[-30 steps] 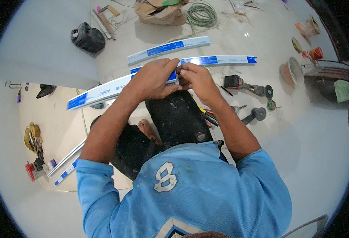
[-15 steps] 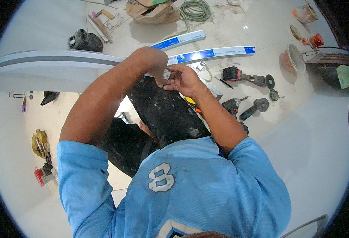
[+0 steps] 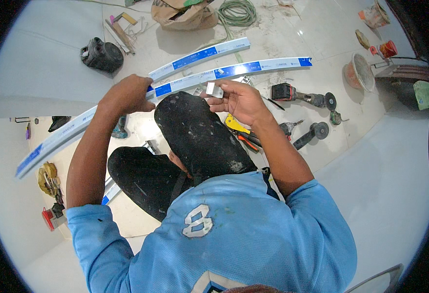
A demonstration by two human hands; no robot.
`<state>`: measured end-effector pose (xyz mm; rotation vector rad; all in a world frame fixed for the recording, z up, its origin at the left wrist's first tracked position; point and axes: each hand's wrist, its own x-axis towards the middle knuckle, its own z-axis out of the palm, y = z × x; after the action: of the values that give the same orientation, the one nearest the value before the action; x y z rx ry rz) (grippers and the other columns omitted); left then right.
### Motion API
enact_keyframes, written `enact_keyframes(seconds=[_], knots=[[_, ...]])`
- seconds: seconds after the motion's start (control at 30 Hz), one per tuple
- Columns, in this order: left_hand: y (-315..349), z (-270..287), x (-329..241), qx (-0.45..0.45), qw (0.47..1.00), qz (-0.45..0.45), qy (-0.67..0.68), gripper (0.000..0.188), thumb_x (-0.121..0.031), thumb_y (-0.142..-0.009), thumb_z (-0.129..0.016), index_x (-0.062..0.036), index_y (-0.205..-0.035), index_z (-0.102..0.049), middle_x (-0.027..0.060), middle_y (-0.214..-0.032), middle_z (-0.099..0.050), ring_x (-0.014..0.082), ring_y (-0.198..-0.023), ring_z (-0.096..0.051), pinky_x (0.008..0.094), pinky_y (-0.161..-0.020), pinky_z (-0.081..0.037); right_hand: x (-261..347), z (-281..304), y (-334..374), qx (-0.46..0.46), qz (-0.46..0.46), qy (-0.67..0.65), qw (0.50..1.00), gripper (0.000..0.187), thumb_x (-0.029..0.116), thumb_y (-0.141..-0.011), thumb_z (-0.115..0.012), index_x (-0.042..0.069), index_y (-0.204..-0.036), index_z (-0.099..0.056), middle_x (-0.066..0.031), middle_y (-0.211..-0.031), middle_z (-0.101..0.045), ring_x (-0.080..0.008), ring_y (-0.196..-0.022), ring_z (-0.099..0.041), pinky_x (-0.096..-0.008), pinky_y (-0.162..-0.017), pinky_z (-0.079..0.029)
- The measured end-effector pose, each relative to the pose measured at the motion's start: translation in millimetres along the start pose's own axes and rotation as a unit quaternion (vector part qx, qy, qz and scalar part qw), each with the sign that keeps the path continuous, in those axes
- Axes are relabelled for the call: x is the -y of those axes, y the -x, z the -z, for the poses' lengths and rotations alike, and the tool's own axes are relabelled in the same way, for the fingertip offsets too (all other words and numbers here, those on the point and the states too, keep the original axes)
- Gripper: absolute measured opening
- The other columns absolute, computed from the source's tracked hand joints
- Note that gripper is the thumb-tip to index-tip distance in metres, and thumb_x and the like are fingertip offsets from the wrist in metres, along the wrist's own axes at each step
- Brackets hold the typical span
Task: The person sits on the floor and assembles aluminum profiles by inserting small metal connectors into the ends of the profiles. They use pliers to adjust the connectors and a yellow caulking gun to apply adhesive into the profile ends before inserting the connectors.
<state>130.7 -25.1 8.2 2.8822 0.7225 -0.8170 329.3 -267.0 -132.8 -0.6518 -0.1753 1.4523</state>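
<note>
My left hand [image 3: 129, 95] is closed around a long white rail with blue film [image 3: 63, 134], which slants down to the lower left. Its near-hand end overlaps the lying rails in view, so where it stops is hard to make out. Over my raised knee, my right hand [image 3: 239, 101] pinches a small white bracket-like piece [image 3: 214, 90] between thumb and fingers. Just beyond it lies another white rail with blue patches [image 3: 234, 70], and a shorter similar one [image 3: 199, 57] lies behind that.
Right of my knee lie a cordless angle grinder [image 3: 299, 94], a second grinder [image 3: 313, 134], and a yellow-and-black hand tool [image 3: 236, 124]. Farther off are a sack [image 3: 182, 17], a coiled green hose [image 3: 237, 13], a black tool case-like object [image 3: 102, 54] and a bucket [image 3: 359, 73].
My hands have come apart, the left moving leftward. The rail on the left has lowered and turned, its blue film now showing. The small white piece is now plainly visible in my right hand.
</note>
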Motion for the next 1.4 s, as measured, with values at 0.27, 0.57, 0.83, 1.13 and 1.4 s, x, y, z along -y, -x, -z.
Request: enact_keyframes(seconds=[0.27,0.57,0.83,1.13,1.4], knots=[[-22,-90,52,-0.068,0.985,0.017,0.159,0.075,-0.020,-0.079,-0.090,0.0007,-0.146,-0.063,0.0271,-0.121,-0.077,0.0408,-0.113,-0.076,0.0479,-0.104,-0.060,10,-15,6,-0.012,0.005,0.062,0.998,0.046,0.021,-0.109,-0.053,-0.012,-0.141,-0.060,-0.0312,-0.125,-0.074,-0.0343,-0.101,-0.080,-0.0436,-0.086,-0.069],[-94,-238,68,-0.117,0.963,0.045,0.237,0.080,-0.021,-0.085,-0.088,0.0009,-0.155,-0.054,0.0294,-0.136,-0.070,0.0425,-0.125,-0.070,0.0490,-0.108,-0.056,12,-27,6,-0.060,-0.005,0.111,0.992,0.044,0.024,-0.110,-0.057,-0.007,-0.141,-0.064,-0.0250,-0.121,-0.076,-0.0309,-0.099,-0.080,-0.0422,-0.084,-0.068],[-141,-359,68,-0.195,0.941,-0.054,0.270,0.063,-0.010,-0.094,-0.071,-0.0023,-0.153,-0.049,0.0272,-0.121,-0.070,0.0459,-0.113,-0.071,0.0532,-0.096,-0.058,4,-18,-5,-0.142,-0.010,0.113,0.983,0.035,0.023,-0.109,-0.064,-0.002,-0.134,-0.068,-0.0099,-0.104,-0.073,-0.0175,-0.087,-0.071,-0.0334,-0.074,-0.062],[-163,-406,57,-0.148,0.967,-0.002,0.205,0.037,-0.012,-0.095,-0.069,-0.0073,-0.128,-0.052,0.0218,-0.111,-0.067,0.0428,-0.106,-0.071,0.0538,-0.090,-0.058,-10,1,-19,-0.196,-0.005,0.089,0.977,0.031,0.022,-0.108,-0.065,0.000,-0.131,-0.069,-0.0072,-0.103,-0.071,-0.0159,-0.085,-0.070,-0.0337,-0.074,-0.061],[-171,-428,52,-0.145,0.971,0.012,0.192,0.051,-0.036,-0.099,-0.068,-0.0093,-0.140,-0.056,0.0217,-0.123,-0.067,0.0420,-0.117,-0.069,0.0561,-0.091,-0.055,-10,21,-11,-0.253,0.009,0.106,0.962,0.030,0.022,-0.108,-0.065,0.002,-0.130,-0.070,-0.0060,-0.101,-0.071,-0.0152,-0.082,-0.068,-0.0328,-0.076,-0.059]])
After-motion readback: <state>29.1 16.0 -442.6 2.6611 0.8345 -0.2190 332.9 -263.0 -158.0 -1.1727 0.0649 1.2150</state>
